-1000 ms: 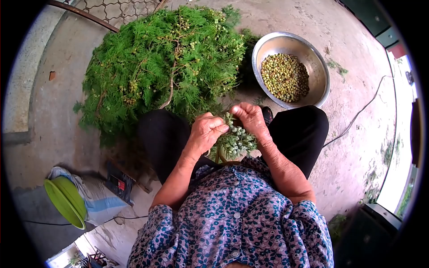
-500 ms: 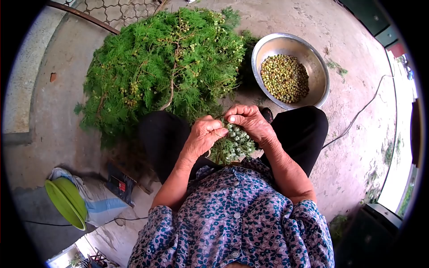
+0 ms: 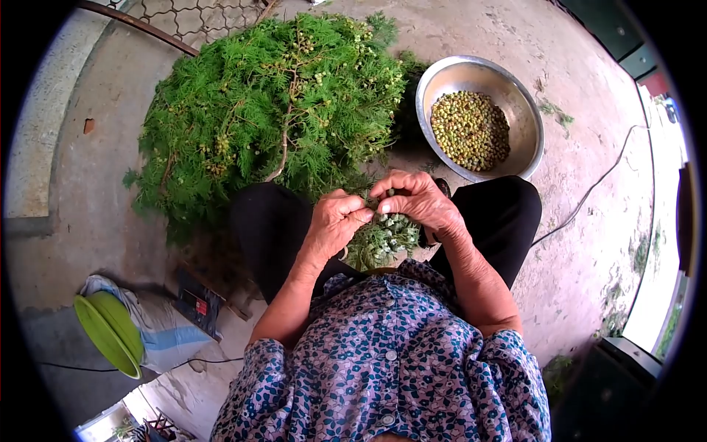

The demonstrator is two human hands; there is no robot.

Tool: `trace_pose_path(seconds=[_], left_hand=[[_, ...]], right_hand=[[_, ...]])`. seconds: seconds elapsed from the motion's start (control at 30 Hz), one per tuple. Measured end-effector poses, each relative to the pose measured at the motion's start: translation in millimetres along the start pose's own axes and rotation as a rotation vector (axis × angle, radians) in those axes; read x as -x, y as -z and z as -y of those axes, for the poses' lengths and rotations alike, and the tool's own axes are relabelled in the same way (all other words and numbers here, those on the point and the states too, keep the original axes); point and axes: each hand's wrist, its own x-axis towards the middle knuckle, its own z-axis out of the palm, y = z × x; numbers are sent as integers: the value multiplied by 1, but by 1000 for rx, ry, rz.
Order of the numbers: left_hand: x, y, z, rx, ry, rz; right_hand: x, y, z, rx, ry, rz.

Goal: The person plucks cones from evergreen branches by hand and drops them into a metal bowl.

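Observation:
In front of my lap, my left hand (image 3: 335, 223) is closed, its thumb and fingertips pinching a green conifer sprig (image 3: 375, 249) bearing pale blue-green cones. My right hand (image 3: 421, 202) is at the sprig's upper end, fingers curled and thumb bent around what looks like a small green cone (image 3: 390, 194). The fingertips of both hands almost meet. Beyond my knees lies a large heap of leafy conifer branches (image 3: 243, 110) dotted with cones. A metal basin (image 3: 524, 110) to its right holds many loose yellow-green and brown cones (image 3: 471, 131).
A green plastic basin (image 3: 107, 335) leans against a pale sack (image 3: 173, 342) at the lower left. A dark cable (image 3: 589, 188) runs over the concrete floor on the right. Scattered green bits (image 3: 556, 112) lie beyond the metal basin.
My right hand's thumb and index finger have parted slightly and shifted a little right and down, showing a small green cone between them. My left hand keeps its pinch almost unmoved.

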Motion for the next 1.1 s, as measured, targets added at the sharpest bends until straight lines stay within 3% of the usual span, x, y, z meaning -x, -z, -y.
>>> trace_pose_path(seconds=[0.03, 0.17, 0.27, 0.4, 0.6, 0.67, 0.73, 0.8, 0.93, 1.0, 1.07, 1.1], left_hand=[[0, -1, 1, -22, -17, 12], [1, -2, 1, -15, -24, 29], [1, -5, -3, 90, -23, -3], [1, -6, -4, 48, -82, -107], [1, -8, 1, 61, -82, -179], [1, -6, 1, 47, -88, -162], [0, -6, 3, 35, -92, -145], [-1, -7, 7, -35, -202, -132], [2, -9, 1, -119, -184, -155], [3, -16, -2, -99, -85, -273], [2, -16, -4, -106, -91, -281], [0, -16, -4, -171, -158, -303]], right_hand=[[2, -1, 5, -79, -95, 22], [2, -3, 0, 12, -116, 28], [5, -8, -9, -540, -245, -229], [8, -1, -14, -743, -171, -236], [7, -4, -9, -672, -232, -265], [10, -5, -2, -595, -414, -146], [7, -7, 0, -495, -327, -47], [6, -11, -7, -437, -262, -55], [6, -11, -11, -286, -225, -81], [3, -15, -9, 27, -185, -132], [4, -22, -14, 46, -181, -159], [3, -26, -20, -150, -172, -225]])
